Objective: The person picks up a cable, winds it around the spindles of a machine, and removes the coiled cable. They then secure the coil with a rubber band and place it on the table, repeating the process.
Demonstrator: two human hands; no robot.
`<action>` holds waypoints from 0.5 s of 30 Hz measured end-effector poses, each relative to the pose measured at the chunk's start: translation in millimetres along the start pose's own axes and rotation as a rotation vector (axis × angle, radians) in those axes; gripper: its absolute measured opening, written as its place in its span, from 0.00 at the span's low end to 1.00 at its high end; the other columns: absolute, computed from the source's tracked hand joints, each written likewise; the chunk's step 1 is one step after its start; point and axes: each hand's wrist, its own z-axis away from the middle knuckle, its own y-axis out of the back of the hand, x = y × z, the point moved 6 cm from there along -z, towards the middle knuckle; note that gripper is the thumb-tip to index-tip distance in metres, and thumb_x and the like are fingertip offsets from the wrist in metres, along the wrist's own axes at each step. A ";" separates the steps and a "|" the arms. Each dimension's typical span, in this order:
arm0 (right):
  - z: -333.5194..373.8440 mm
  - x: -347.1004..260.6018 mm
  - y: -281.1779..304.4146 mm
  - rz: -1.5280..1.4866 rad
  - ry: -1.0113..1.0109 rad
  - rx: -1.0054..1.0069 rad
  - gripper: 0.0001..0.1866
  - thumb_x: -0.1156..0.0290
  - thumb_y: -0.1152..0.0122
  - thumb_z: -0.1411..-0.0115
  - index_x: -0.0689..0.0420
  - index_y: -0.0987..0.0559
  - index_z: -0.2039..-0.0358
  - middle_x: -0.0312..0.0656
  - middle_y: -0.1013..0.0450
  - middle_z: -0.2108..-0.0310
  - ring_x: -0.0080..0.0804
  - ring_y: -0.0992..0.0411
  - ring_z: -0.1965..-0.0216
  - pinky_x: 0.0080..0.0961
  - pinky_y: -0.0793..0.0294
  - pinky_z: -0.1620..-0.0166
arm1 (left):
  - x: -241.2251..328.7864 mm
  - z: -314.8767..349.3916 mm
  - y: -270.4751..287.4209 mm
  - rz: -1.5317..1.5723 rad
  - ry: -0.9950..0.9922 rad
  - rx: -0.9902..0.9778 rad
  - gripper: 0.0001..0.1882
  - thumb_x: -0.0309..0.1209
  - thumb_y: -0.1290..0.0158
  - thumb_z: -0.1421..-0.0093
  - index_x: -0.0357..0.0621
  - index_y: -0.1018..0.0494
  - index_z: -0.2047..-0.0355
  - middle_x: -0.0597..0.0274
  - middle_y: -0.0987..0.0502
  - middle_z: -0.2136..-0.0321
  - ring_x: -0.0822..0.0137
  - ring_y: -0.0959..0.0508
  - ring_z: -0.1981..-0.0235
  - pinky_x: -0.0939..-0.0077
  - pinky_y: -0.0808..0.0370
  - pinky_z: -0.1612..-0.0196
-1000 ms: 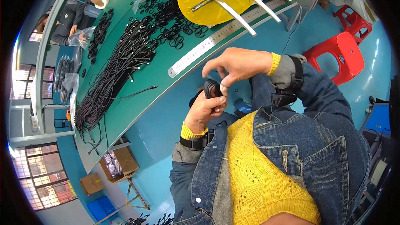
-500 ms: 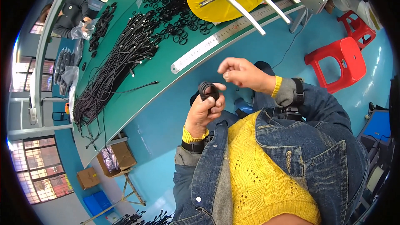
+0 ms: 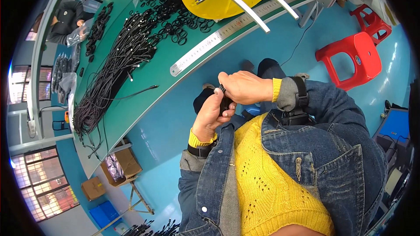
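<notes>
In front of my body, off the table's edge, my left hand (image 3: 210, 116) is closed around a small coiled black cable (image 3: 225, 104). My right hand (image 3: 248, 87) presses against the coil's upper end, its fingers curled over it and partly hiding it. Whether its fingertips pinch a cable end or another small part is hidden. On the green table (image 3: 140, 109) to the left lies a long bundle of loose black cables (image 3: 114, 72), one strand reaching toward me. Many small black rings (image 3: 178, 32) are heaped at the bundle's far end.
A steel ruler (image 3: 205, 47) runs along the table edge. Beyond it stands a yellow disc (image 3: 210, 4) with metal rods sticking out. Red stools (image 3: 350, 61) are on the right. Cartons (image 3: 124, 166) stand at the lower left. Another person (image 3: 65, 24) handles a plastic bag at the far left.
My right hand has come left and down onto the coiled cable, its fingers now closing over it. My left hand stays around the coil. The whole view has shifted slightly.
</notes>
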 end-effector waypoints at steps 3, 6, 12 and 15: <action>4.0 4.8 0.4 -0.042 0.060 0.058 0.13 0.73 0.49 0.49 0.64 0.42 0.70 0.53 0.32 0.84 0.57 0.33 0.78 0.45 0.37 0.78 | -2.7 -3.1 -2.0 -0.087 0.047 0.043 0.32 0.62 0.63 0.44 0.44 0.34 0.61 0.59 0.33 0.72 0.78 0.39 0.83 0.92 0.49 0.89; 4.6 1.3 2.6 -0.062 0.092 0.065 0.12 0.74 0.50 0.49 0.64 0.41 0.69 0.54 0.32 0.83 0.57 0.33 0.78 0.46 0.37 0.77 | 0.7 3.4 -13.0 0.330 0.056 -0.086 0.20 0.48 0.59 0.39 0.41 0.34 0.63 0.58 0.33 0.74 0.73 0.37 0.82 0.90 0.47 0.88; 2.1 7.5 0.4 -0.072 0.111 0.050 0.12 0.75 0.51 0.50 0.62 0.41 0.67 0.55 0.32 0.83 0.58 0.33 0.78 0.48 0.37 0.75 | -0.9 7.2 -16.6 0.302 -0.022 -0.037 0.15 0.37 0.57 0.43 0.40 0.34 0.62 0.59 0.32 0.74 0.71 0.37 0.82 0.86 0.44 0.85; 2.8 8.6 -3.2 -0.067 0.117 0.019 0.12 0.73 0.51 0.50 0.62 0.40 0.67 0.55 0.32 0.83 0.58 0.32 0.77 0.48 0.36 0.74 | -3.5 6.7 -10.5 0.094 -0.020 -0.051 0.13 0.33 0.55 0.46 0.40 0.33 0.63 0.61 0.31 0.76 0.70 0.36 0.83 0.82 0.41 0.83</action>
